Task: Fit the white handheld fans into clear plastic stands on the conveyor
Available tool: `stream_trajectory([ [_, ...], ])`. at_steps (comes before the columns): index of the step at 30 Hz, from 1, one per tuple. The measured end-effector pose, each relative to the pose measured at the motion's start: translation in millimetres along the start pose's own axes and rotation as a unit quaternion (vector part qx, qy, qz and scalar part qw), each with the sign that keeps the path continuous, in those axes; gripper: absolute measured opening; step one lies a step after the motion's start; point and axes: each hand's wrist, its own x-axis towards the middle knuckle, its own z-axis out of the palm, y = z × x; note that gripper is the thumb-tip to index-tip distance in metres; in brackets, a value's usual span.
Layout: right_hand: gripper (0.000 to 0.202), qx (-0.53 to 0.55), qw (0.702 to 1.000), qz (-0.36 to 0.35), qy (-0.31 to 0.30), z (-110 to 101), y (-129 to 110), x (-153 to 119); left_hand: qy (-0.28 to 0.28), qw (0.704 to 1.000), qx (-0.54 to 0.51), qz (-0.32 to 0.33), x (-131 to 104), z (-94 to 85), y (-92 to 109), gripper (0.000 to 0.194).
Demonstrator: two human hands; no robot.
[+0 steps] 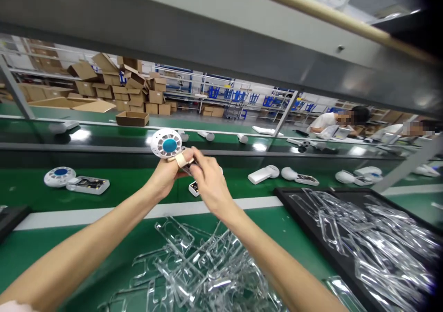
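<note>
Both hands are together above the green conveyor belt [128,192], closed around a white round-headed device [166,143] with a blue centre and a ring of openings. My left hand [166,176] grips it below the head; a beige band [181,159] wraps one digit. My right hand [210,178] closes over its handle end, which the fingers mostly hide. Just behind the right hand lies another device with its inside exposed [194,189], partly covered. Below the forearms, a tangled heap of clear plastic pieces [207,266] rests on the green table.
On the belt lie an opened device [88,184] at left and several more, including a white one [263,174], at right. A black tray [297,219] holds clear plastic pieces. A metal beam [207,39] crosses overhead. Co-workers [337,120] sit beyond; cardboard boxes [131,90] are stacked behind.
</note>
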Motion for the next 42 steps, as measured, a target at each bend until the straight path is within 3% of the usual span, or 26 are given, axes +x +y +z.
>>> stream_trajectory([
  [2, 0.039, 0.151, 0.982, 0.073, 0.085, 10.5, 2.0, 14.5, 0.031, 0.998, -0.004, 0.058, -6.1, 0.3, 5.3, 0.044],
  [5, 0.041, 0.314, 0.916, 0.198, 0.151, 26.7, 1.2, 36.5, 0.036, 0.983, 0.043, 0.172, -15.4, 2.4, 12.2, 0.043],
  [7, 0.040, 0.363, 0.893, 0.200, 0.174, 34.5, -3.7, 44.4, 0.026, 0.969, 0.082, 0.233, -20.4, 1.6, 14.5, 0.041],
  [11, 0.040, 0.350, 0.900, 0.137, 0.221, 40.1, -18.6, 43.8, 0.027, 0.949, 0.126, 0.288, -28.3, -7.5, 16.5, 0.036],
  [15, 0.039, 0.368, 0.903, 0.104, 0.197, 44.1, -29.6, 39.4, 0.055, 0.926, 0.187, 0.324, -35.6, -18.6, 22.4, 0.034],
  [18, 0.031, 0.468, 0.862, 0.137, 0.140, 50.6, -33.6, 36.5, 0.072, 0.907, 0.239, 0.338, -38.0, -24.4, 22.0, 0.033],
  [21, 0.031, 0.513, 0.822, 0.197, 0.146, 54.7, -35.7, 32.4, 0.059, 0.895, 0.258, 0.358, -35.8, -29.2, 10.7, 0.037],
  [23, 0.035, 0.483, 0.834, 0.199, 0.176, 53.3, -37.5, 29.7, 0.055, 0.886, 0.259, 0.380, -33.4, -32.5, 1.2, 0.044],
  [27, 0.049, 0.371, 0.890, 0.147, 0.220, 43.4, -44.0, 24.7, 0.039, 0.880, 0.286, 0.378, -33.0, -41.3, -10.4, 0.056],
  [33, 0.050, 0.358, 0.900, 0.133, 0.209, 43.1, -42.8, 20.9, 0.059, 0.892, 0.217, 0.392, -32.0, -44.2, -17.5, 0.044],
  [39, 0.055, 0.354, 0.901, 0.186, 0.165, 65.9, -25.0, 46.0, 0.086, 0.940, 0.200, 0.263, -24.0, -34.5, 12.0, 0.037],
  [42, 0.055, 0.272, 0.940, 0.203, 0.041, 69.6, -17.4, 46.8, 0.102, 0.967, 0.158, 0.172, 10.5, -58.7, 33.3, 0.046],
])
